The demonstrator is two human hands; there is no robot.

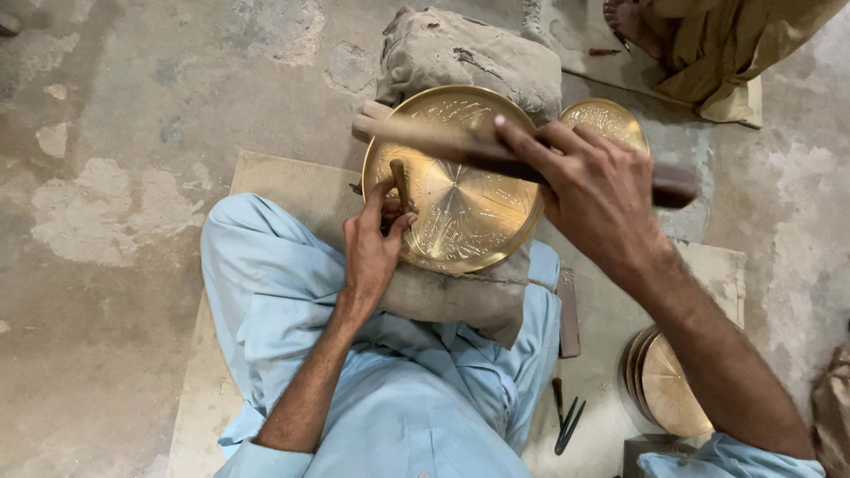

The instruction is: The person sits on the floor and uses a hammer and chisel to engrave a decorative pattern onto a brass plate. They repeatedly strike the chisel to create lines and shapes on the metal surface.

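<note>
- Bare concrete floor [115, 133], stained, patchy, cracked.
- Flat mat [283, 181] on the floor, pale, worn; person sits on it.
- Stuffed cloth sack [469, 53] lies on floor and mat edge, grey-brown.
- Small brass plate [611, 119] on floor just beside the sack.
- Stack of brass plates [664, 385] on the mat, lower right.
- Dark flat bar [568, 314] on the mat.
- Thin dark metal tools [567, 420] near the stack.
</note>
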